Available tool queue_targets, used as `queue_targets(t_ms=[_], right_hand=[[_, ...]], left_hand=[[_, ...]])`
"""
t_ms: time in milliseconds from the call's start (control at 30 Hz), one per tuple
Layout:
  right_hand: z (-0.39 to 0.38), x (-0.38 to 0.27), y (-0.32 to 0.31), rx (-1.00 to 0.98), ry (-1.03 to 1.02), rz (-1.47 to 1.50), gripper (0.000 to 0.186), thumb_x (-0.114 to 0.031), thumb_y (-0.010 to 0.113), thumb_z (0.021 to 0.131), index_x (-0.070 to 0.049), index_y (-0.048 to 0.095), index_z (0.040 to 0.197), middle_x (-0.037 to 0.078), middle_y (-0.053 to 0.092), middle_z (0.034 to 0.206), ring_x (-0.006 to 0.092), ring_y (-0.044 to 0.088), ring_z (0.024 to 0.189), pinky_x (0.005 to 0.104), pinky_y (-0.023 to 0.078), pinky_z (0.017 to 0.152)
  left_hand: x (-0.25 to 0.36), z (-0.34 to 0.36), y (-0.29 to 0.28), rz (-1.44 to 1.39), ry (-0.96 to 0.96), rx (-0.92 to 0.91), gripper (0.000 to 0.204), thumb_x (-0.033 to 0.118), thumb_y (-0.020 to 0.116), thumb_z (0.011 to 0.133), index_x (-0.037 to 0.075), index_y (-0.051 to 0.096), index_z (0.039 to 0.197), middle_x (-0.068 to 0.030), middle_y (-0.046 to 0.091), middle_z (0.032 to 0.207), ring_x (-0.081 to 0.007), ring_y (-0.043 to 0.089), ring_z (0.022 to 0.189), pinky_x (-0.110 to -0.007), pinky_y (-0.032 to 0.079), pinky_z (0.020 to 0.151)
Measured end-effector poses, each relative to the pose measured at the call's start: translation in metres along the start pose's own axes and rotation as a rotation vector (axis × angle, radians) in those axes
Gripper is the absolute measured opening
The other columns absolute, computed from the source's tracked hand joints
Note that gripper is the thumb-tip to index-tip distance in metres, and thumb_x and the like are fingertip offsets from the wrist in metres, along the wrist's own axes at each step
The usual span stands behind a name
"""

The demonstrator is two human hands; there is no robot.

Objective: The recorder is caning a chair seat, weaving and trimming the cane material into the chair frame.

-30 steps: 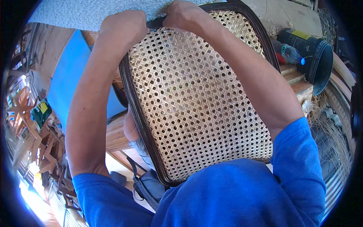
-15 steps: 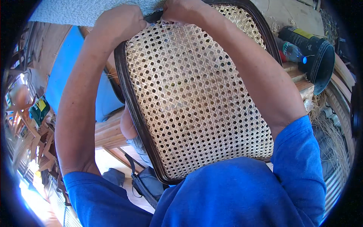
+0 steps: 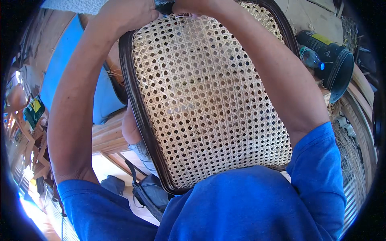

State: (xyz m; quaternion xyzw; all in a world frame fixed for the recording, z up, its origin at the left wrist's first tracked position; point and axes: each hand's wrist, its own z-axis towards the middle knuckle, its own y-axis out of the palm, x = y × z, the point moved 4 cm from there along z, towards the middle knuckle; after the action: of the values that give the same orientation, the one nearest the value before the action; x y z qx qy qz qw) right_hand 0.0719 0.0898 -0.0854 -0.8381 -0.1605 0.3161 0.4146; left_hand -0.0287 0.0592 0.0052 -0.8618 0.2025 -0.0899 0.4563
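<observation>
Woven cane panel: pale, dotted with small holes, set in a dark frame; it spreads before the person, from the blue shirt up to both hands.
Left hand: the left hand bends over the frame's top edge; whether its fingers clamp cannot be told.
Right hand: the right hand is at the same edge, near the left; fingertips hidden, grip unclear.
Beyond the right forearm: a clear bottle beside a tipped dark bucket.
</observation>
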Motion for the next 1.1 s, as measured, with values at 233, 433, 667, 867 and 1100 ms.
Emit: queue_targets(t_ms=[233,433,667,867,1100], right_hand=[[-0.014,0.003,-0.012,0.026,0.008,0.093,0.040,-0.032,0.062,0.076,-0.011,0.067,0.110,0.016,0.063,0.114,0.0314,0.060,0.107,0.0359,0.048,0.088],[-0.011,-0.008,-0.013,-0.093,0.323,0.063,0.040,-0.028,0.062,0.076,-0.010,0.067,0.111,0.016,0.063,0.115,0.0310,0.061,0.104,0.0353,0.050,0.086],[-0.002,0.002,-0.003,0.079,-0.039,0.028,0.034,-0.017,0.058,0.075,-0.009,0.069,0.106,0.016,0.066,0.106,0.0313,0.063,0.099,0.0370,0.050,0.083],[-0.011,0.001,-0.009,-0.056,0.024,0.128,0.034,-0.017,0.059,0.073,-0.008,0.069,0.105,0.017,0.067,0.101,0.0319,0.065,0.092,0.0372,0.051,0.078],[-0.029,-0.017,-0.030,-0.145,0.119,0.262,0.038,-0.022,0.066,0.070,-0.011,0.068,0.106,0.015,0.068,0.097,0.0299,0.066,0.086,0.0374,0.051,0.072]], left_hand=[[0.003,0.002,-0.002,-0.022,0.103,0.028,0.034,0.033,0.059,0.079,0.002,0.069,0.075,-0.0220,0.065,0.074,-0.0390,0.063,0.072,-0.046,0.050,0.068],[0.003,0.002,0.001,0.026,0.100,-0.019,0.033,0.033,0.058,0.079,0.001,0.069,0.074,-0.0218,0.065,0.073,-0.0387,0.063,0.071,-0.046,0.050,0.067],[-0.002,0.002,0.003,0.020,0.075,0.004,0.033,0.033,0.058,0.077,0.002,0.069,0.072,-0.0217,0.064,0.072,-0.0393,0.063,0.069,-0.047,0.050,0.066],[0.000,0.002,0.007,-0.018,0.104,0.028,0.033,0.032,0.057,0.078,0.003,0.069,0.073,-0.0216,0.064,0.071,-0.0388,0.063,0.069,-0.047,0.050,0.065],[-0.004,-0.010,0.008,-0.374,0.496,0.351,0.032,0.031,0.056,0.079,0.002,0.068,0.074,-0.0219,0.065,0.077,-0.0387,0.064,0.073,-0.047,0.050,0.068]])
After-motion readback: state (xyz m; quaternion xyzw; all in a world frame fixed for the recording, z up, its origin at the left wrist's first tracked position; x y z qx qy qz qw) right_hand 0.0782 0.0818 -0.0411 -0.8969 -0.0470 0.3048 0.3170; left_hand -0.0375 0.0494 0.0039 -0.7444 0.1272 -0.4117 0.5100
